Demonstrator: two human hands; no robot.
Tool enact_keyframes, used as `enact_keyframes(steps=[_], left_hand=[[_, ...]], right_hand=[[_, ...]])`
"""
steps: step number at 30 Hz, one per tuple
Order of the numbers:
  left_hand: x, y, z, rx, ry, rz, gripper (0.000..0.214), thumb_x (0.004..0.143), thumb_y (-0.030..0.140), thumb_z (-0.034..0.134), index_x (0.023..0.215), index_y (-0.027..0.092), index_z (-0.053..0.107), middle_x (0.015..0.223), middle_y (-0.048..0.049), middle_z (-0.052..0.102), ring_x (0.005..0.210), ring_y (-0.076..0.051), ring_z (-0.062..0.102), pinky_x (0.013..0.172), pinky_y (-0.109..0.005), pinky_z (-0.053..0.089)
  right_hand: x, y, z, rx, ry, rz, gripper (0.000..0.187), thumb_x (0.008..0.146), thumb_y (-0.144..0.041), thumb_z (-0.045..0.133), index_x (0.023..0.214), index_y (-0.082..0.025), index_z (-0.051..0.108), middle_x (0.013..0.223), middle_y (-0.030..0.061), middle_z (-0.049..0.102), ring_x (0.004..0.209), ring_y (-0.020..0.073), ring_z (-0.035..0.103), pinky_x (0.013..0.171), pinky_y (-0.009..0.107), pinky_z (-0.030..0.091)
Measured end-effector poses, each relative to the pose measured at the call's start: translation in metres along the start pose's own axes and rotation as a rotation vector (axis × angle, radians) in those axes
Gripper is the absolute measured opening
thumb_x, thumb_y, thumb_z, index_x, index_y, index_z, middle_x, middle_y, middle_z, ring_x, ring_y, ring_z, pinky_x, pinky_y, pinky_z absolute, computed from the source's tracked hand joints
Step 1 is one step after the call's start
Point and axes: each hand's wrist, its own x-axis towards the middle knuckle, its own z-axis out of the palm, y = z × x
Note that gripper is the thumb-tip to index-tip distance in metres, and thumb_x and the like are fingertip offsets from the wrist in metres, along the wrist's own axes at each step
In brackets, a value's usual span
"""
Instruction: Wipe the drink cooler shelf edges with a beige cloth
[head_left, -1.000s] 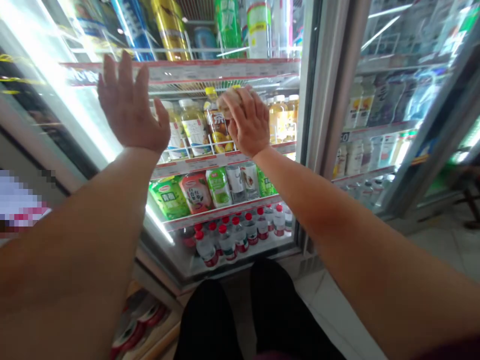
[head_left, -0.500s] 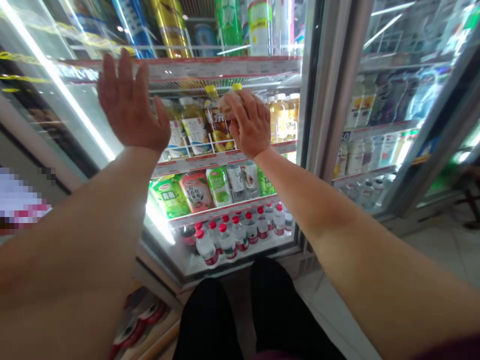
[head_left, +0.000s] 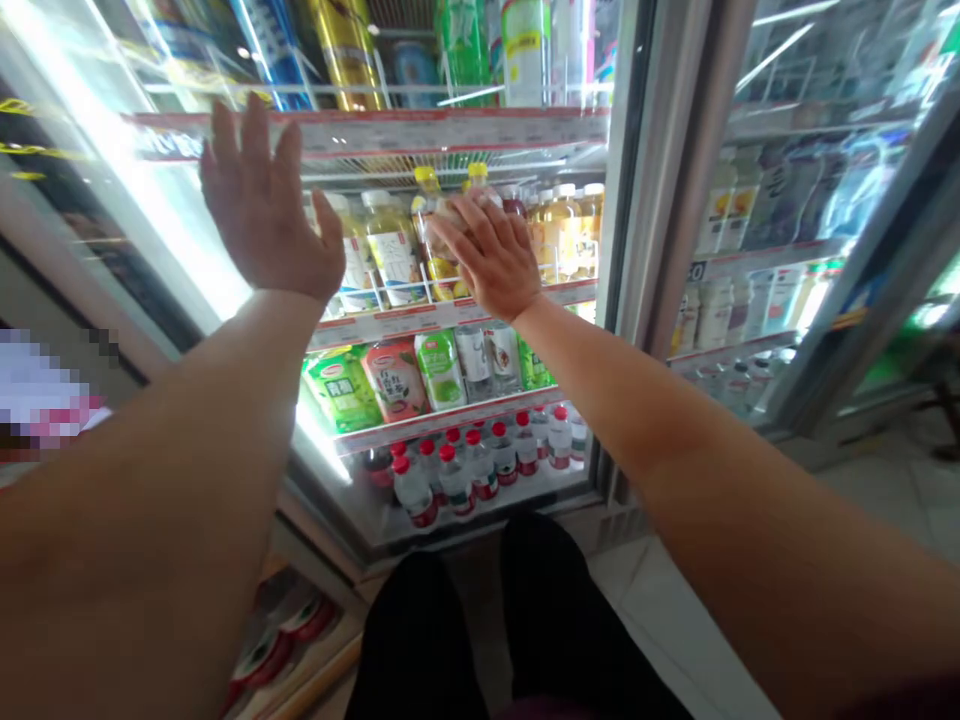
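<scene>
My left hand (head_left: 266,215) is raised with fingers spread, palm flat against the opened glass door (head_left: 105,190) of a drinks fridge. Reaching into the fridge, my right hand (head_left: 491,260) has its fingers stretched out and laid against a yellow-capped tea bottle (head_left: 427,200) on the second shelf (head_left: 390,325). The hand covers most of that bottle's body. More yellow-capped and white-capped bottles stand in rows on both sides of it.
Green and red drink cartons (head_left: 375,385) fill the shelf below, and red-capped water bottles (head_left: 465,470) the bottom one. Tall cans and bottles stand on the top shelf (head_left: 420,130). A closed glass fridge door (head_left: 787,200) is at right. My black-trousered legs (head_left: 487,620) are below.
My right hand's fingers, wrapped round the top of the bottle before, have straightened and now lie against it. My left hand stays on the door.
</scene>
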Motion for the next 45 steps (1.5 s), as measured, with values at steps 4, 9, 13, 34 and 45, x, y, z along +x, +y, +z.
enact_keyframes(steps=[4,9,13,34,45], left_hand=[[0.000,-0.003,0.003,0.030,0.026,-0.002,0.088,0.074,0.029,0.053,0.158,0.026,0.029,0.164,0.0121,0.009,0.154,-0.023,0.003,0.124,-0.049,0.003],[-0.001,-0.006,0.004,0.048,0.040,0.045,0.089,0.074,0.027,0.053,0.159,0.024,0.027,0.165,0.0086,0.010,0.154,-0.023,0.003,0.125,-0.051,0.006],[-0.003,-0.002,0.000,0.077,0.061,0.077,0.084,0.078,0.023,0.051,0.159,0.022,0.026,0.166,0.0059,0.011,0.154,-0.023,0.005,0.124,-0.051,0.010],[-0.006,0.019,-0.015,0.039,0.047,0.007,0.073,0.085,0.022,0.054,0.155,0.021,0.035,0.164,0.0008,0.020,0.153,-0.024,0.012,0.124,-0.053,0.016],[-0.005,0.022,-0.017,-0.017,0.063,-0.006,0.071,0.083,0.022,0.054,0.153,0.018,0.039,0.162,-0.0007,0.025,0.152,-0.027,0.015,0.123,-0.056,0.016]], right_hand=[[0.000,0.000,0.001,-0.018,0.022,0.054,0.056,0.098,-0.023,0.029,0.153,-0.027,0.039,0.161,0.0023,0.036,0.151,0.0286,0.027,0.121,0.055,0.031],[-0.001,0.000,0.001,-0.009,-0.041,-0.013,0.055,0.099,-0.024,0.031,0.153,-0.032,0.038,0.162,-0.0012,0.033,0.151,0.0277,0.027,0.122,0.055,0.028],[-0.001,-0.001,0.001,-0.021,-0.003,0.126,0.056,0.099,-0.022,0.030,0.154,-0.029,0.036,0.163,0.0011,0.031,0.152,0.0277,0.024,0.122,0.055,0.027],[0.024,0.011,-0.013,0.062,0.022,0.022,0.053,0.099,-0.022,0.032,0.151,-0.029,0.042,0.150,0.0053,0.048,0.152,0.0278,0.026,0.124,0.056,0.025],[0.046,0.007,-0.017,0.121,0.004,-0.071,0.054,0.101,-0.020,0.023,0.151,-0.027,0.044,0.160,-0.0003,0.038,0.152,0.0198,0.027,0.127,0.046,0.025]])
